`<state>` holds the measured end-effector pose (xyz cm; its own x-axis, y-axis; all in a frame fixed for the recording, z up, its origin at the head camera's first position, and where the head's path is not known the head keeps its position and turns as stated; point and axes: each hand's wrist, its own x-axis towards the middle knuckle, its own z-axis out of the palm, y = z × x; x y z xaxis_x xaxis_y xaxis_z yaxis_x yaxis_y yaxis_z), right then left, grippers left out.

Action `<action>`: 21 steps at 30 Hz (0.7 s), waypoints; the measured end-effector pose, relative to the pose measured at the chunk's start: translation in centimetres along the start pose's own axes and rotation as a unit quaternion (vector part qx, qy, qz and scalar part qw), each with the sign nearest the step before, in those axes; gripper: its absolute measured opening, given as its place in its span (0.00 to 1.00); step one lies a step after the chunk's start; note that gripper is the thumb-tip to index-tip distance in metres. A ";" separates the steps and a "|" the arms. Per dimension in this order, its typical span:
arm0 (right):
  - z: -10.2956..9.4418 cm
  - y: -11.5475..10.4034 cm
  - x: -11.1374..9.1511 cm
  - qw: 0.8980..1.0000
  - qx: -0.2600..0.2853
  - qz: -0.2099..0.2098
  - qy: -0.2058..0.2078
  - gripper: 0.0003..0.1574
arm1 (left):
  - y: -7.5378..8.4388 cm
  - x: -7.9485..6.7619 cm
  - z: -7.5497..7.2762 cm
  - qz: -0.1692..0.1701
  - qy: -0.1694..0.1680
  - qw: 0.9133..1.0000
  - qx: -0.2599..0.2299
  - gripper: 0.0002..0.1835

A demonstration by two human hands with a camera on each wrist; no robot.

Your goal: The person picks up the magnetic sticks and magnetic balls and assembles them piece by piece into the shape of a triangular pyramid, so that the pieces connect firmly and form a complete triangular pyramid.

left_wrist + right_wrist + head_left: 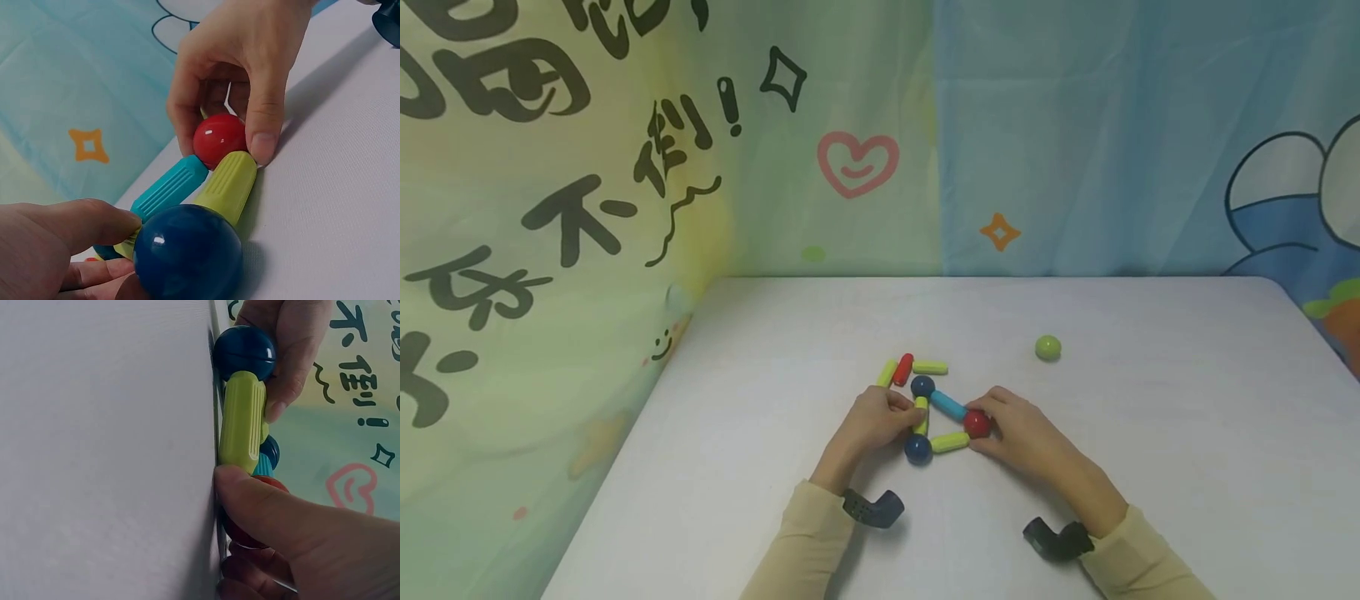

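Observation:
A triangle of balls and rods lies on the white table. Its corners are a near dark blue ball (918, 450), a far dark blue ball (922, 386) and a red ball (977, 423). Yellow-green rods form two sides, the front one (951, 442) and the left one (922, 417); a light blue rod (948, 406) is the third. My left hand (876, 419) pinches the left yellow-green rod between thumb and fingers. Thumb and fingers of my right hand (1026, 433) grip the red ball, seen closely in the left wrist view, where both rods meet it.
Beyond my left hand lie a loose red rod (903, 369), a yellow-green rod (930, 367) and another yellow-green rod (887, 373) partly behind the hand. A light green ball (1048, 347) sits farther back on the right. Printed curtains stand behind and left of the table.

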<state>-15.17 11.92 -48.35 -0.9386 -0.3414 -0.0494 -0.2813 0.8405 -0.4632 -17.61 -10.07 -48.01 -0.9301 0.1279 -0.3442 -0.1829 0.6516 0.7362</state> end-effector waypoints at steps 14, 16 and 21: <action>0.7 0.8 0.3 0.999 0.015 -0.009 0.029 0.28 | 0.2 -0.1 -0.1 -0.007 -0.007 1.000 -0.006 0.13; 0.8 0.8 0.4 0.999 0.027 -0.007 0.028 0.27 | 0.2 -0.1 -0.2 -0.006 -0.007 1.000 -0.008 0.13; 0.8 0.9 0.5 0.998 0.068 0.011 0.010 0.28 | 0.0 0.1 -0.2 0.000 -0.009 1.000 -0.015 0.14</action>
<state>-15.79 12.21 -49.48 -0.9484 -0.3140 -0.0444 -0.2320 0.7823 -0.5781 -17.81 -10.24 -47.92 -0.9242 0.1422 -0.3543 -0.1922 0.6285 0.7537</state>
